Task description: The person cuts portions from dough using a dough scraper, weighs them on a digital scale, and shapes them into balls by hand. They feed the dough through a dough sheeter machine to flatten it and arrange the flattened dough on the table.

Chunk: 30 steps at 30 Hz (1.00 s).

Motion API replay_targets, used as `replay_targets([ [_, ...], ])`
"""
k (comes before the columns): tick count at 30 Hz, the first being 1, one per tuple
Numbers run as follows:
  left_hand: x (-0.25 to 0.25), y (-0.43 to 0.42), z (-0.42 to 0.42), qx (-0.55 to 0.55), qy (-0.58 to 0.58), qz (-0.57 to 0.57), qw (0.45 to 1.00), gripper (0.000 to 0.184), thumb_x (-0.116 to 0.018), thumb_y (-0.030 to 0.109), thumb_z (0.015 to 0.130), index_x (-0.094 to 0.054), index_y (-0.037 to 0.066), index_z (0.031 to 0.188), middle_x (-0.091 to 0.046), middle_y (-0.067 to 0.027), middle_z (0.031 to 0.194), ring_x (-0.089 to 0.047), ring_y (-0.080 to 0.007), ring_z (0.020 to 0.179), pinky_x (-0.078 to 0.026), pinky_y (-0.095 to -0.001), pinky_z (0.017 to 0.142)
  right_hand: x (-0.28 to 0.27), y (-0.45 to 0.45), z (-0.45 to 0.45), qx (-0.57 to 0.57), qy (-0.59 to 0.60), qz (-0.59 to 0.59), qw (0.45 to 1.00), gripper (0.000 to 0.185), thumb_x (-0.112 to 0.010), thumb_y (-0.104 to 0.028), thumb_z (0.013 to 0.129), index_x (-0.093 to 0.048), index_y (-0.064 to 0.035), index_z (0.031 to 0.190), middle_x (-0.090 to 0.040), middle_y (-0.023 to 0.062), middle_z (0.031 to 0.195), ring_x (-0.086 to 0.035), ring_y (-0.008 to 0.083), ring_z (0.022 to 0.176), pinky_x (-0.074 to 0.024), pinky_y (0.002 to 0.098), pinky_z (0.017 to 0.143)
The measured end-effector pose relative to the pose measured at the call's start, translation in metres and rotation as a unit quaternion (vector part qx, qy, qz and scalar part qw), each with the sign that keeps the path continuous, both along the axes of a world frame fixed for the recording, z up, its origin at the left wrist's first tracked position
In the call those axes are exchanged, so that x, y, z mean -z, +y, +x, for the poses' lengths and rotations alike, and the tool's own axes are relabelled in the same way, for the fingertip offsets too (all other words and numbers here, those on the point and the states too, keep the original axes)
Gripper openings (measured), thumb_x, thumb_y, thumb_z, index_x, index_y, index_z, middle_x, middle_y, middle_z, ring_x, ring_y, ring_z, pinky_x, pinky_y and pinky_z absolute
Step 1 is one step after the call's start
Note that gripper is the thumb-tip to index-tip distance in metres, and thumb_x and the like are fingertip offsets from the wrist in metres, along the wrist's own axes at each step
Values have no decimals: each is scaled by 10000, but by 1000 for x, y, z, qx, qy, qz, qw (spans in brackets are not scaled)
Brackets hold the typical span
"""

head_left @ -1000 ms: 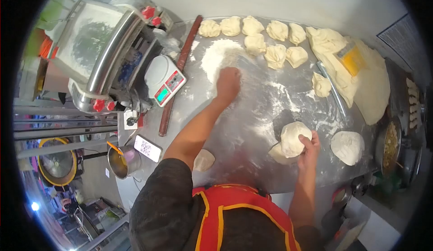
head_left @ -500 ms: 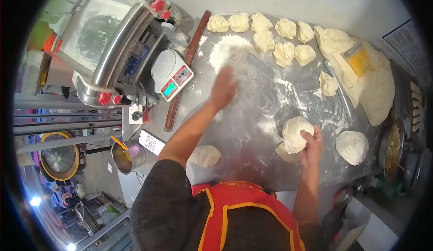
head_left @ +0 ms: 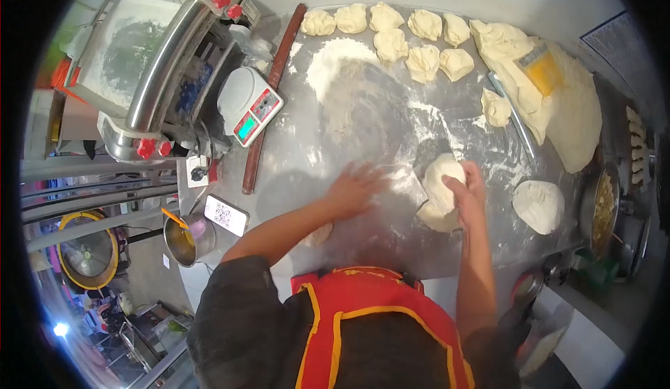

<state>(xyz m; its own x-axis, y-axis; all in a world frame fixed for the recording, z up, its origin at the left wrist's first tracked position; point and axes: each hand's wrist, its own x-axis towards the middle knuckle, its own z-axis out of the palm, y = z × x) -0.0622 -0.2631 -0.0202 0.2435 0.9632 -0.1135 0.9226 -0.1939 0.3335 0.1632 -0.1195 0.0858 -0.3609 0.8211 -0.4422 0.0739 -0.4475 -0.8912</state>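
My right hand [head_left: 470, 192] grips a pale dough ball [head_left: 442, 174], with the thumb on top of it. Beneath that ball, another dough piece [head_left: 437, 217] lies on the metal table [head_left: 391, 239]. My left hand [head_left: 359, 188] is over the table to the left, blurred by motion, fingers stretched out and holding nothing. Partly hidden by my left forearm is a further dough ball [head_left: 319, 234]. To the right of my right hand rests a smooth floured dough ball [head_left: 538, 207].
Several rough dough lumps [head_left: 386, 17] line the back, near a patch of flour [head_left: 326, 68]. A large dough slab [head_left: 574, 120] with a yellow-handled scraper [head_left: 541, 70] and a metal rod [head_left: 513, 116] are at right. Leftward are a scale [head_left: 248, 109], wooden stick [head_left: 274, 85], phone [head_left: 227, 214] and roller machine [head_left: 167, 68].
My left hand has come back from the flour patch toward me and slightly right. My right hand has tilted the dough ball and shifted it slightly away from me. The whole view has shifted a little.
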Motion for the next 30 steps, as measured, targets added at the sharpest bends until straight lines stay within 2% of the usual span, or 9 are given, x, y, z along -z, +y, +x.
replay_targets([
  [1,-3,-11,-6,-24,27,-25,999,537,-414,458,933,-410,148,1370,-374,-128,1432,-303,-327,1342,-200,-513,1098,7,2,-7,-62,0,27,998,264,-657,3,751,-538,-44,982,-598,48,896,-577,119,817,-466,250,715],
  [4,-9,-12,-28,-232,-186,55,953,479,-476,370,927,-449,102,1324,-484,-164,1328,-448,-315,1236,-334,-440,1030,12,9,-36,-254,-2,29,967,301,-666,-12,745,-546,-41,1019,-601,47,945,-566,127,876,-456,264,760],
  [7,-28,11,-23,-310,-584,-53,748,409,-549,259,893,-499,48,1240,-562,-186,1196,-544,-331,1090,-416,-402,935,26,18,-68,-386,-38,120,914,303,-663,-21,756,-551,-27,1037,-605,57,976,-565,132,905,-453,270,783],
  [10,-22,6,-21,-380,-441,-150,799,392,-582,216,864,-513,23,1198,-565,-192,1157,-547,-344,1048,-416,-412,929,47,9,-77,-358,-164,238,888,341,-608,-115,832,-533,5,1143,-608,157,1085,-580,254,1018,-445,320,873],
  [14,-6,-6,-7,-405,-160,52,899,409,-570,212,854,-501,26,1212,-533,-182,1200,-499,-356,1106,-378,-433,967,99,-22,-74,-265,-217,512,788,431,-521,-219,904,-468,25,1256,-497,231,1266,-458,374,1195,-357,422,1004],
  [16,13,3,-2,-352,-79,178,916,455,-547,235,856,-479,28,1255,-492,-174,1281,-446,-347,1202,-335,-460,1012,89,-41,-89,-301,-260,528,750,456,-487,-242,920,-438,26,1286,-434,227,1328,-393,385,1242,-289,466,1044],
  [20,14,7,24,-288,-25,102,952,535,-464,246,870,-392,41,1358,-369,-117,1434,-315,-317,1340,-196,-551,1082,115,-53,-91,-308,-284,559,716,545,-495,-307,897,-399,-3,1339,-387,180,1395,-319,327,1319,-204,514,1090],
  [27,19,23,7,-270,7,107,957,523,-476,228,882,-381,59,1367,-357,-118,1439,-316,-289,1341,-197,-512,1095,117,-35,-102,-302,-313,597,674,595,-554,-326,855,-405,-13,1339,-404,162,1389,-358,310,1299,-245,486,1078],
  [30,17,21,-10,-295,-39,128,946,498,-521,230,867,-429,43,1319,-450,-148,1341,-394,-316,1266,-281,-467,1052,134,-11,-92,-330,-229,535,743,624,-634,-306,802,-424,-13,1312,-466,162,1323,-411,334,1240,-305,453,1037],
])
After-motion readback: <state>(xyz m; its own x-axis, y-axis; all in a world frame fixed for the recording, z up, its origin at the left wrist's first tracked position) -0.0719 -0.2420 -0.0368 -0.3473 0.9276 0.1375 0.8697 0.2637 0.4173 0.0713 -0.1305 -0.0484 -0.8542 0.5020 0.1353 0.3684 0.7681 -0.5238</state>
